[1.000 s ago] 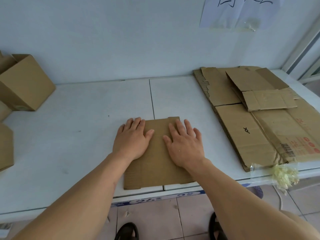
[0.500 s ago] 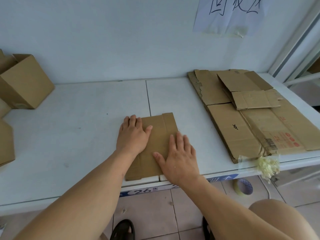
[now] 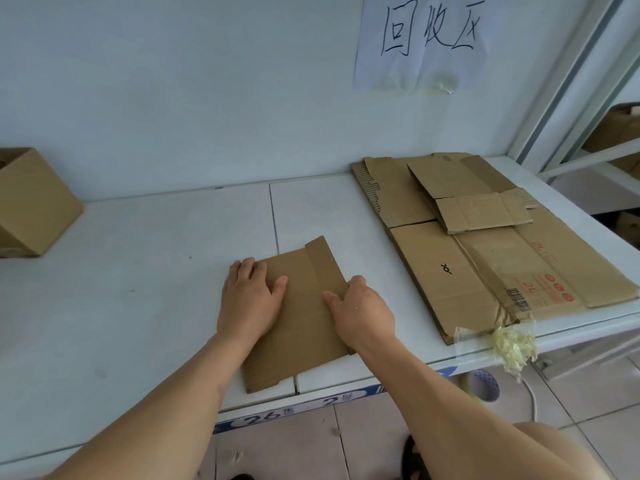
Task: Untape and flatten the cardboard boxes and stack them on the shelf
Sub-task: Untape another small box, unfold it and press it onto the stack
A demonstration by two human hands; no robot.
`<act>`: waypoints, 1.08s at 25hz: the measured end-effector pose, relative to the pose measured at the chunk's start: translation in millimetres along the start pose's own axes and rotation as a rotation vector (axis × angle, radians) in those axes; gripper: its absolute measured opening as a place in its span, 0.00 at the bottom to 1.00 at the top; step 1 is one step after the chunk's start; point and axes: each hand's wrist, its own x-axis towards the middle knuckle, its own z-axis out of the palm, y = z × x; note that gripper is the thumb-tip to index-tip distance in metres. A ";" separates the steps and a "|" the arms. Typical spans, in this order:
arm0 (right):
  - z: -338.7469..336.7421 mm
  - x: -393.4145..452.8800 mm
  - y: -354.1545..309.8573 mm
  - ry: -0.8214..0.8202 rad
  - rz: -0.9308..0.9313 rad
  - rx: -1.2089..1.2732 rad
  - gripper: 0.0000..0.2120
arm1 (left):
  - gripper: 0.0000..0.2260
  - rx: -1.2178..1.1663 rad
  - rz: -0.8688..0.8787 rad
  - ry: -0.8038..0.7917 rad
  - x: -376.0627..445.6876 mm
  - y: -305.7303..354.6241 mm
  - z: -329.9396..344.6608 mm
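A small flattened cardboard box [image 3: 304, 317] lies on the white shelf [image 3: 145, 271] near its front edge. My left hand [image 3: 250, 299] rests flat on the box's left part, fingers straight. My right hand [image 3: 358, 311] is at the box's right edge, fingers curled over that edge and thumb on top, gripping it. To the right lies a stack of flattened boxes [image 3: 485, 258], a large sheet at the bottom and smaller ones on top.
An unflattened brown box [image 3: 31, 206] stands at the far left of the shelf. A paper sign [image 3: 426, 39] hangs on the wall. A wad of pulled-off tape [image 3: 512, 344] hangs at the shelf's front right edge. A tape roll [image 3: 483, 384] lies on the floor.
My right hand slid from the top of the small box to its right edge and curled around it. The box turned slightly. My view shifted up and right.
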 end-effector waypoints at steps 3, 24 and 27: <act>-20.7 17.1 9.2 0.036 0.011 0.115 0.18 | 0.24 0.060 0.055 0.011 13.8 20.9 -7.0; -221.5 272.0 201.9 0.529 0.055 -0.277 0.19 | 0.17 0.274 0.473 0.113 214.1 324.0 74.3; -206.2 276.2 209.6 0.491 0.060 -0.403 0.22 | 0.17 0.233 0.463 0.116 210.8 320.0 82.4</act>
